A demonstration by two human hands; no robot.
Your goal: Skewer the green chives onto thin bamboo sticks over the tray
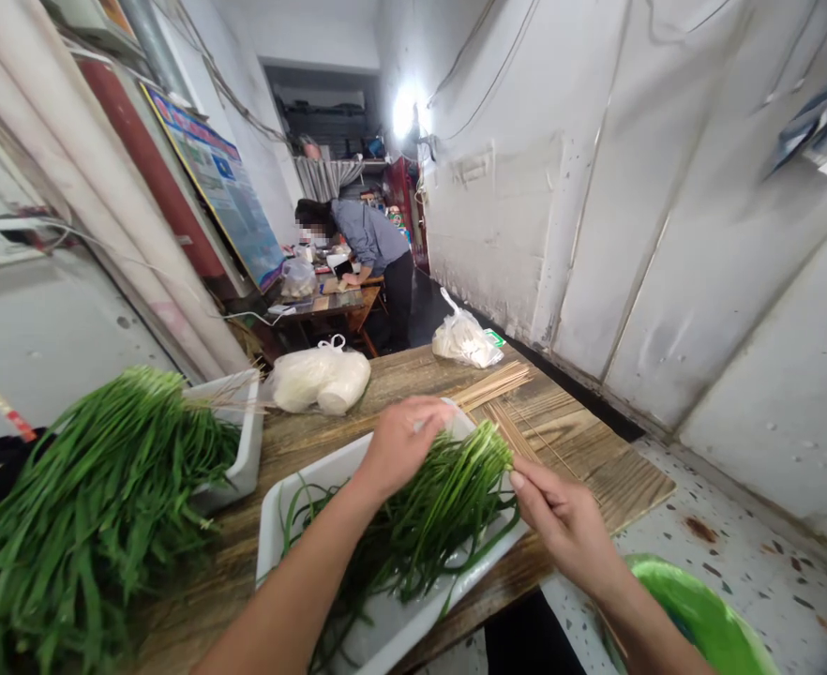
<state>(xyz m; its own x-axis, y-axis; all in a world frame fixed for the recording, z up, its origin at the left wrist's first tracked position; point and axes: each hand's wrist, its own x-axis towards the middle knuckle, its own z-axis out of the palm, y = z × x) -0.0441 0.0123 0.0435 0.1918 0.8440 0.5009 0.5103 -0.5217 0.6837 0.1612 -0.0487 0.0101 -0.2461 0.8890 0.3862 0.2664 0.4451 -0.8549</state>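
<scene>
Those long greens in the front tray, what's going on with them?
Someone is handling the long greens in a white tray. The right hand is at their pale stem ends, the left hand over the tray. A bigger heap of greens lies to the left, and thin sticks lie beyond the tray. Farther back, another person bends forward.

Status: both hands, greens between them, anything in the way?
Left hand over the greens, right hand at their pale ends. Greens mostly in white tray. Sticks on table past its far end.
</scene>
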